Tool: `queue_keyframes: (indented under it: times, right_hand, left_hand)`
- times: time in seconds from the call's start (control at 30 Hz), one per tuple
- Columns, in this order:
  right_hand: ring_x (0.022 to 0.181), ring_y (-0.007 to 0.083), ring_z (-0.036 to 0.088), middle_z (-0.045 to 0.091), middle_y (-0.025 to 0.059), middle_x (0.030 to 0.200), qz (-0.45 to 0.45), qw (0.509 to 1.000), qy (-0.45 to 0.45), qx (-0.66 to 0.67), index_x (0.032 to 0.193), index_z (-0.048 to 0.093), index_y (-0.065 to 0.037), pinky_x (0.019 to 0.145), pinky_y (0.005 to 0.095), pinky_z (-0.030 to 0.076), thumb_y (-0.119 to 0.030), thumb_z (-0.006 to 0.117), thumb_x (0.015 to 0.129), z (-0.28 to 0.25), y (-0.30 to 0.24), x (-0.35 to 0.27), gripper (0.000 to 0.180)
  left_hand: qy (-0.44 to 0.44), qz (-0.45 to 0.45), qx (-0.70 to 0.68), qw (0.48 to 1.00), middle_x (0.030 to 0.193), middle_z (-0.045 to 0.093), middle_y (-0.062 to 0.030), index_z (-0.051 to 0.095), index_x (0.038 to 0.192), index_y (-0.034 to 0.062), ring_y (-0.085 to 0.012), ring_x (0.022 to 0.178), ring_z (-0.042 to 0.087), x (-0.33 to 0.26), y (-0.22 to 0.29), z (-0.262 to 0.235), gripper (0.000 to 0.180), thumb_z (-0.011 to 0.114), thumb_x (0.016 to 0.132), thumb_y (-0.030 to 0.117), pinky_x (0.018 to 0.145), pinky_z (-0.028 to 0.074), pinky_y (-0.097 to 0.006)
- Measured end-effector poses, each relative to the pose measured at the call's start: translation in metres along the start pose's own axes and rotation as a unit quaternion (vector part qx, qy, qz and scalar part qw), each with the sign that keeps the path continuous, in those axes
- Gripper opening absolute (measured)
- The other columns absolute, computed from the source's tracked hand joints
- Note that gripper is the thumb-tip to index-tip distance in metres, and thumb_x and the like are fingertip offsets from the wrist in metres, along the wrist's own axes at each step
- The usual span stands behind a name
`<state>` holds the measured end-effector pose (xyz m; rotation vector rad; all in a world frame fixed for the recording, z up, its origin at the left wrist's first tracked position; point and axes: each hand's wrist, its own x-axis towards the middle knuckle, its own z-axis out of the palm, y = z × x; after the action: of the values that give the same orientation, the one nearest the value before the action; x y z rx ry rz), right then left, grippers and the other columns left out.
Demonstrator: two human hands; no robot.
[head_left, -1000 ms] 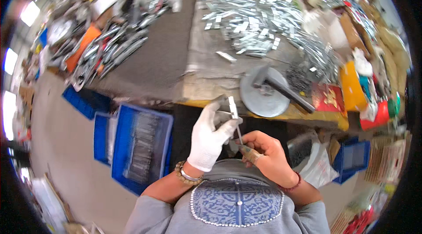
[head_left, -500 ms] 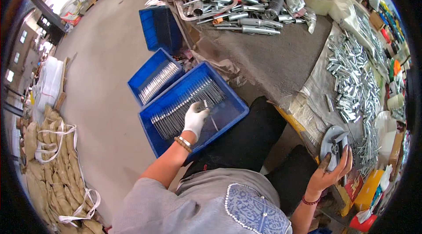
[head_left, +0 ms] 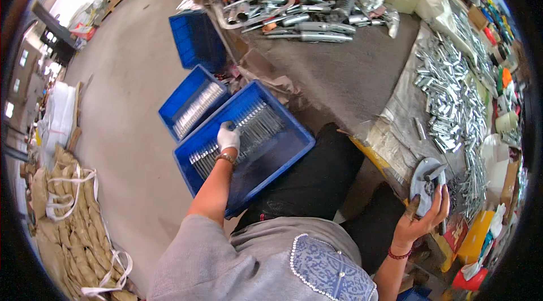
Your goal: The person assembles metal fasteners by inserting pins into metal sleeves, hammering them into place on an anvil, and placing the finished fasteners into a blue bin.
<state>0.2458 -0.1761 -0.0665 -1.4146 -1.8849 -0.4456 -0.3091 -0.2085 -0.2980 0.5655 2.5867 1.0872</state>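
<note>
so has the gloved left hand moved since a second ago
Yes. The left hand has gone from up in front of the chest, by the workbench edge, down and out to the person's left onto the metal rods in the blue crate.

Gloved left hand (head_left: 228, 137) reaches out toward 11 o'clock, fingers curled; bare right hand (head_left: 425, 217) raised at 4 o'clock, fingers spread

The left hand (head_left: 228, 137) has sunk onto the metal rods (head_left: 243, 131) in the blue crate (head_left: 294, 148).
</note>
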Motion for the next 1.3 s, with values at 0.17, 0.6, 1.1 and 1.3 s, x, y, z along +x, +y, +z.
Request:
queue_keyframes:
  times: [0.17,0.6,1.1,1.3]
  right_hand:
    - [0.139,0.0422,0.054,0.060,0.0211,0.151,-0.014,1.000,0.006,0.017,0.145,0.066,-0.003,0.119,0.0570,0.040,-0.044,0.069,0.104,0.003,-0.006,0.005,0.059]
    - [0.134,0.0315,0.063,0.065,0.0098,0.143,-0.008,0.995,-0.010,0.095,0.139,0.073,-0.015,0.119,0.0530,0.044,-0.025,0.083,0.082,-0.010,-0.018,0.021,0.059]
    - [0.100,0.0390,0.072,0.070,0.0150,0.108,0.316,0.942,-0.055,-0.099,0.112,0.072,-0.009,0.084,0.0497,0.059,-0.013,0.081,0.088,-0.116,0.118,0.017,0.026]
    - [0.100,0.0429,0.073,0.070,0.0185,0.110,0.347,0.917,-0.136,-0.144,0.107,0.069,-0.005,0.086,0.0543,0.059,-0.018,0.079,0.089,-0.101,0.153,0.009,0.024]
  left_hand:
    - [0.099,0.071,-0.028,0.992,0.124,0.079,-0.0187,0.072,0.133,0.0012,-0.0280,0.106,0.075,0.016,-0.006,-0.010,0.048,0.083,0.096,0.029,0.097,0.058,-0.039]
    - [-0.321,0.669,-0.087,0.665,0.113,0.074,-0.0127,0.078,0.110,0.0055,-0.0315,0.113,0.069,-0.204,0.400,0.000,0.021,0.077,0.089,0.003,0.101,0.055,-0.041]
    - [-0.354,0.709,-0.062,0.606,0.095,0.070,-0.0157,0.074,0.092,0.0026,-0.0379,0.095,0.067,-0.249,0.418,0.021,0.014,0.082,0.084,0.011,0.086,0.053,-0.046]
    - [-0.390,0.749,-0.043,0.535,0.091,0.075,-0.0100,0.078,0.088,0.0086,-0.0323,0.091,0.070,-0.295,0.392,0.010,0.014,0.087,0.080,0.016,0.083,0.056,-0.044]
